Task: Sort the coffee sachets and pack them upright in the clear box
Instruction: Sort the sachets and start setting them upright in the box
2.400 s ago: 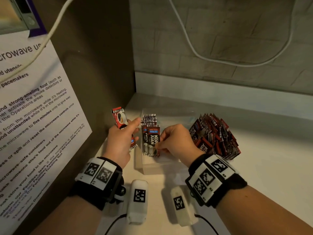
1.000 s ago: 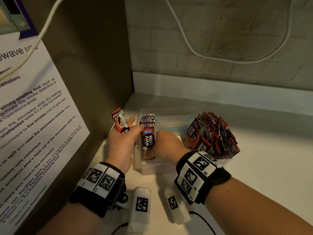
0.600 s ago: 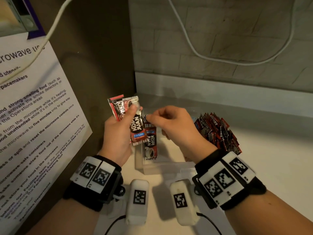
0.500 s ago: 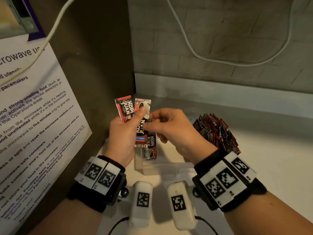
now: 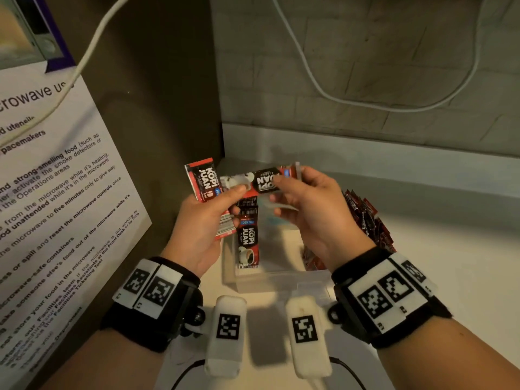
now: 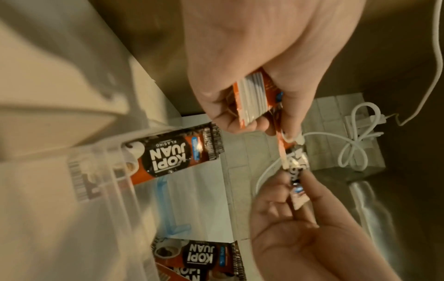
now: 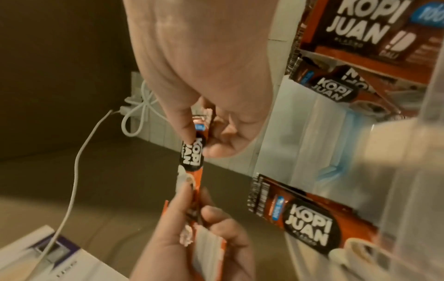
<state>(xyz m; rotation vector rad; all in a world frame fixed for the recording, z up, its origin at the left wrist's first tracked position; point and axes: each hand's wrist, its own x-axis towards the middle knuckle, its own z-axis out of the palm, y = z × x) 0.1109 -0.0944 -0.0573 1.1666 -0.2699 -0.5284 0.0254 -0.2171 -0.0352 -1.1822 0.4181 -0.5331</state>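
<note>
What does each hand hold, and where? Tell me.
Left hand grips a small stack of sachets at its lower half. Right hand pinches one sideways sachet at its right end.

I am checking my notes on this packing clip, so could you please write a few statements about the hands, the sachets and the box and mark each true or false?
1. The right hand pinches one end of a sachet held sideways above the clear box. True.
2. The left hand holds nothing. False: it grips a small stack of sachets, and its thumb rests on the sideways sachet.
3. Packed sachets stand upright in the clear box. True.
4. The clear box is packed full. False: bare floor shows beside the upright sachets.
5. A heap of loose sachets lies right of the box. True.
</note>
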